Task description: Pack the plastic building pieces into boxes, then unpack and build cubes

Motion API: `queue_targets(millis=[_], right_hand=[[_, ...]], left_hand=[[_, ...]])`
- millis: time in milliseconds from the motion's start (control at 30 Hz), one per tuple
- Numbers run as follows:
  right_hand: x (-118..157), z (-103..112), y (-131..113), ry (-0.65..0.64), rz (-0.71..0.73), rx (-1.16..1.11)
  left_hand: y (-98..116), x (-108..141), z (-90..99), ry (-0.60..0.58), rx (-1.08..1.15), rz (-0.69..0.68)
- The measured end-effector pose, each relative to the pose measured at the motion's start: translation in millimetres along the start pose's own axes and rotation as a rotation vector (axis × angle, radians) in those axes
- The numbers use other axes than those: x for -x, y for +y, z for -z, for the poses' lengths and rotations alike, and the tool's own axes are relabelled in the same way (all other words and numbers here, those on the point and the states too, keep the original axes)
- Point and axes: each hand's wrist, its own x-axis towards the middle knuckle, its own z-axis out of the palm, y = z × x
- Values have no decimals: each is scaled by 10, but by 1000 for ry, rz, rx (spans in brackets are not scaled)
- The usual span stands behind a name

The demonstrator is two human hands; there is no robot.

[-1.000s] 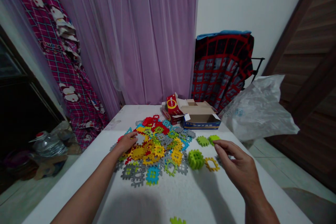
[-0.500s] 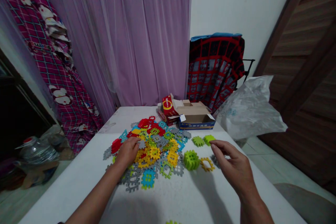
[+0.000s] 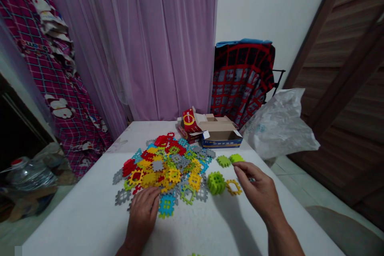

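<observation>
My left hand (image 3: 144, 210) is at the near left edge of a pile of toothed plastic pieces (image 3: 157, 166), its fingers lying low over grey pieces. I see no piece in its grasp. Beside its fingertips lies a blue piece (image 3: 166, 204) with green beneath. My right hand (image 3: 259, 186) hovers over the right of the table, fingers loosely bent, thumb near the forefinger. Its fingertips overlap the lower edge of a green piece (image 3: 237, 157); a touch cannot be made out. Another green piece (image 3: 223, 161), a green block of joined pieces (image 3: 216, 183) and a yellow frame (image 3: 233, 187) are nearby.
Behind the pile stand an open blue box (image 3: 222, 140) and a red box (image 3: 190, 122) on the white table (image 3: 180, 234). A clear plastic bag (image 3: 279, 128) is at the right edge. Purple curtains (image 3: 168, 48) hang behind.
My left hand has drawn back from the pile's middle to its near edge, leaving a grey square piece on top in view. My right hand has shifted slightly left; the green pieces keep their places.
</observation>
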Motion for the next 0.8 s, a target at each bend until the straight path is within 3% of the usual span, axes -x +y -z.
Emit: queue_targets(millis=[233, 567, 800], right_hand=[[1, -50, -2, -27, 40, 36], [4, -46, -18, -54, 76, 64], [10, -64, -35, -70, 70, 53]], left_hand=[[-8, 58, -68, -16, -5, -15], [57, 67, -26, -110, -44, -37], [73, 35, -1, -100, -37, 25]])
